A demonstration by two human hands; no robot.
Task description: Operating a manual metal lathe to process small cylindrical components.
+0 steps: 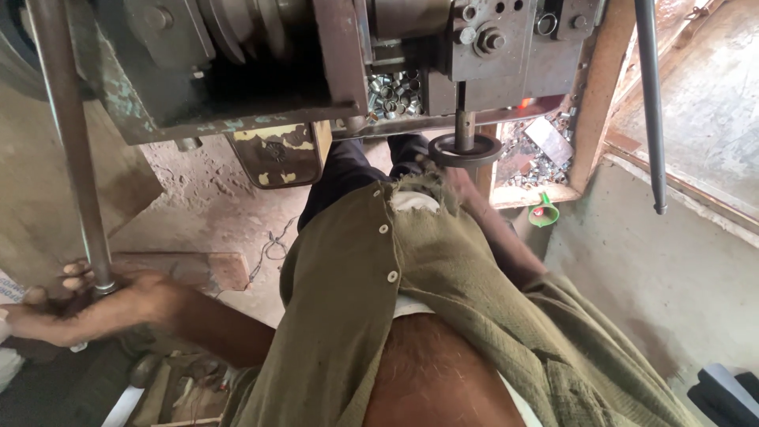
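The left hand (pixel 75 304) is wrapping its fingers around the lower end of a long grey steel lever rod (pixel 69 142) — clamped on it near the bottom; the rod is rising up towards the heavy, worn metal press machine (pixel 261 71). The right hand (pixel 455 178) is reaching under the black round handwheel (pixel 465 149) on the machine's spindle — whether it is gripping cannot be told; small shiny metal rings (pixel 394 95) are lying heaped behind.
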